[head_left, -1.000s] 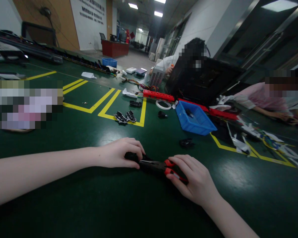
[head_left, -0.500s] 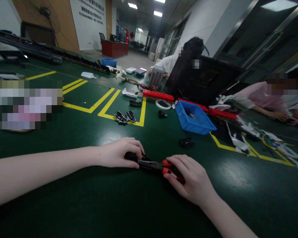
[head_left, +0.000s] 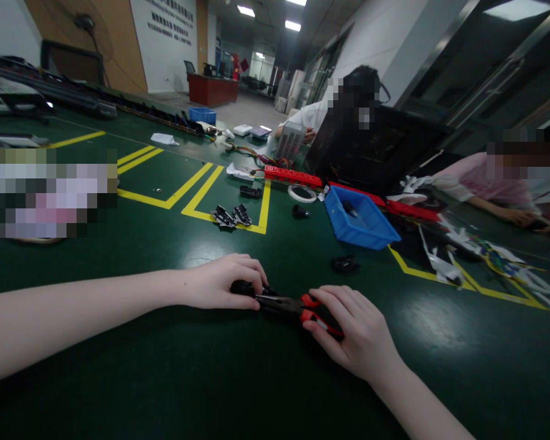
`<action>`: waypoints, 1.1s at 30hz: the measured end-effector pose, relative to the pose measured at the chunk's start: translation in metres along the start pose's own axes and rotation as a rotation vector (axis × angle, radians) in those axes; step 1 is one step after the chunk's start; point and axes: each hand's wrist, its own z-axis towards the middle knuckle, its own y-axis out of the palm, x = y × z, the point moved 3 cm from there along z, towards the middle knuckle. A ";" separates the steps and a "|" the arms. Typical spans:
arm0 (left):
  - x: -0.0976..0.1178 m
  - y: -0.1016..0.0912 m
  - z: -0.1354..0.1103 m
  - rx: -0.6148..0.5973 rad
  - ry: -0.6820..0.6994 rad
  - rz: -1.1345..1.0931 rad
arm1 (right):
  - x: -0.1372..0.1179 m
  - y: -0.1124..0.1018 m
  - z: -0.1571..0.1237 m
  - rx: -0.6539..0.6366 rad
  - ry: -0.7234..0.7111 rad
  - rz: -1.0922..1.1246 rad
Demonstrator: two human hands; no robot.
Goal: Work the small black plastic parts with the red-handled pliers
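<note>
My left hand (head_left: pixel 222 282) lies on the green table (head_left: pixel 165 366) with its fingers curled round a small black part (head_left: pixel 241 286). My right hand (head_left: pixel 355 333) is closed on the red-and-black handles of a pair of pliers (head_left: pixel 288 305). The pliers' dark jaws point left and meet the black part under my left fingertips. Both forearms rest low over the table's near side.
A blue bin (head_left: pixel 357 219) stands beyond my right hand, with a small black piece (head_left: pixel 344 264) in front of it. More black parts (head_left: pixel 231 216) lie on yellow floor-tape lines. Two other people sit at the far right behind a black case (head_left: pixel 376 150).
Almost nothing differs. My right hand with the pliers handles has shifted very slightly; my left hand stays on the black part.
</note>
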 end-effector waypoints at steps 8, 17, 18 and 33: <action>-0.001 0.000 0.000 0.001 0.011 -0.006 | -0.001 0.002 0.000 -0.023 -0.010 -0.002; -0.002 0.001 0.000 -0.008 0.016 0.001 | -0.001 0.001 0.002 -0.004 -0.095 -0.089; -0.002 0.001 0.000 -0.008 0.014 -0.001 | -0.001 0.001 0.001 -0.005 -0.095 -0.085; -0.003 0.002 -0.001 -0.013 0.008 0.028 | 0.001 -0.001 -0.001 0.009 -0.029 -0.037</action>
